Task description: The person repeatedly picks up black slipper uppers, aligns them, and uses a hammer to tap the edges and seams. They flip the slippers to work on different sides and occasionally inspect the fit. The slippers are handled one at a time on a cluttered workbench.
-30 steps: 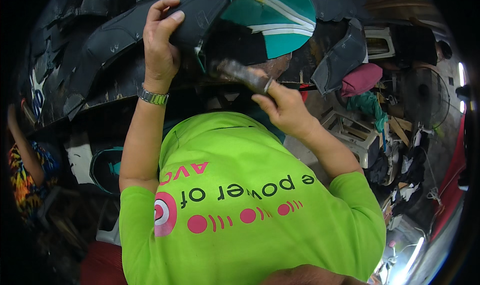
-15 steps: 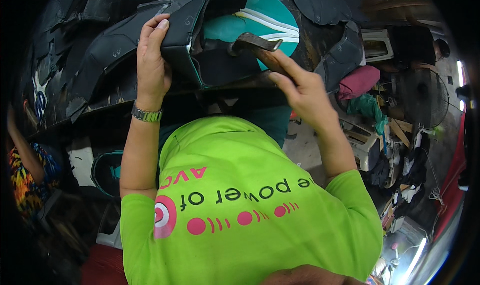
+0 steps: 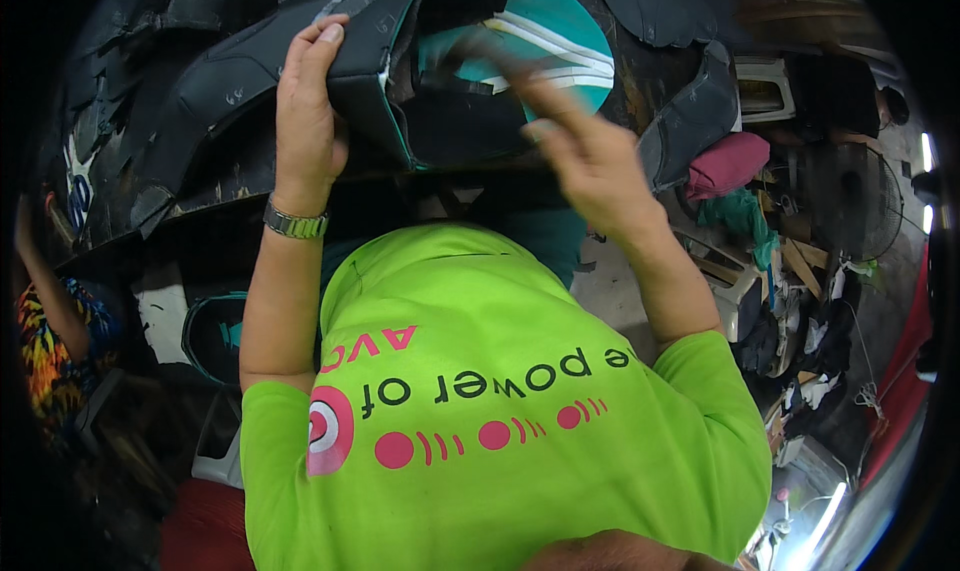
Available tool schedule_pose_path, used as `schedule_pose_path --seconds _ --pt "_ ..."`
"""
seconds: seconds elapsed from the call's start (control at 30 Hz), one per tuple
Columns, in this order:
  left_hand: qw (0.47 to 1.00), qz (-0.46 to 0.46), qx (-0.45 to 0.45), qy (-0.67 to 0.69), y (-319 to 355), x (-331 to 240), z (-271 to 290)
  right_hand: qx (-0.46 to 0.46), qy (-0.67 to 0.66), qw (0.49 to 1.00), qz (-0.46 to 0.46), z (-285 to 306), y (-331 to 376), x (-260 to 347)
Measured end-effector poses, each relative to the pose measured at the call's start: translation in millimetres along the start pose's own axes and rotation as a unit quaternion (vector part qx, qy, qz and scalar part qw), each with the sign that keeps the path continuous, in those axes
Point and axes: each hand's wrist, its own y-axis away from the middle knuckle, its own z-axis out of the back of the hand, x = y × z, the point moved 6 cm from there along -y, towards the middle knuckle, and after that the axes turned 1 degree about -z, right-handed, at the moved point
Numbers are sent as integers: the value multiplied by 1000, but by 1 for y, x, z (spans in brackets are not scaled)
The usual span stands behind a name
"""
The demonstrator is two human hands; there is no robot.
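Note:
A black leather piece (image 3: 362, 81), boxy and hollow with a thin green edge line, stands at the front of the dark worktable. Its opening faces right. My left hand (image 3: 310, 121) grips its left side, thumb and fingertips at the upper edge, the other fingers partly hidden. My right hand (image 3: 595, 166) is closed round the wooden handle of a hammer (image 3: 545, 96). Motion smears the hammer; its head is at the piece's opening, and I cannot tell whether it touches. Behind the hammer lies a green panel (image 3: 570, 31) with white stripes.
More black leather pieces (image 3: 215, 96) cover the table to the left, near blue-handled scissors (image 3: 78, 196). Another black piece (image 3: 690, 101) lies at right, beside a maroon cushion (image 3: 728, 166). A fan (image 3: 868, 196) stands farther right. At far left a co-worker's arm (image 3: 50, 291) shows.
The hammer and my right hand have swung a little left, toward the opening. The view has shifted slightly; my left hand keeps its hold on the leather piece.

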Motion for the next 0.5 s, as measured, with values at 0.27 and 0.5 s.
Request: schedule_pose_path --seconds 0.27,0.5 --pt "1000 5 6 6 -3 4 6 31 22 999 5 -7 -14 14" --pt "998 42 5 45 -4 -6 5 -9 7 998 -56 11 -8 -33"
